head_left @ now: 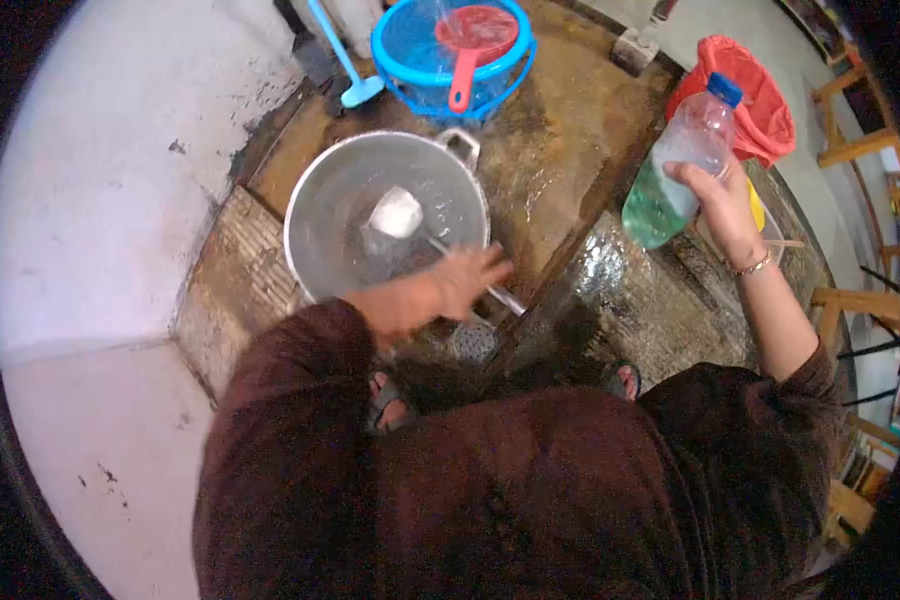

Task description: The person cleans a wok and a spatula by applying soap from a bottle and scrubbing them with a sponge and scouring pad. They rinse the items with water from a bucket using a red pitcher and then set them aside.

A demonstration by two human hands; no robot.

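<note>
My right hand (715, 200) is wrapped round a clear plastic bottle (670, 185) with a blue cap and green liquid in its lower part. The bottle is tilted, cap up and away from me. My left hand (460, 290), smeared by motion, has its fingers spread near the front rim of a large metal pot (320, 215). A long-handled metal ladle (397, 212) leans in the pot, its bright bowl inside. The ladle's handle (507, 300) comes out over the rim and passes behind my left fingers.
Beyond the pot stands a blue basin (400, 65) with a red handled strainer (478, 35) in it, under running water. A light-blue long-handled tool (355, 85) leans beside it. A red bag-lined bin (760, 100) stands right. The floor is wet, with a drain (473, 341) near my feet.
</note>
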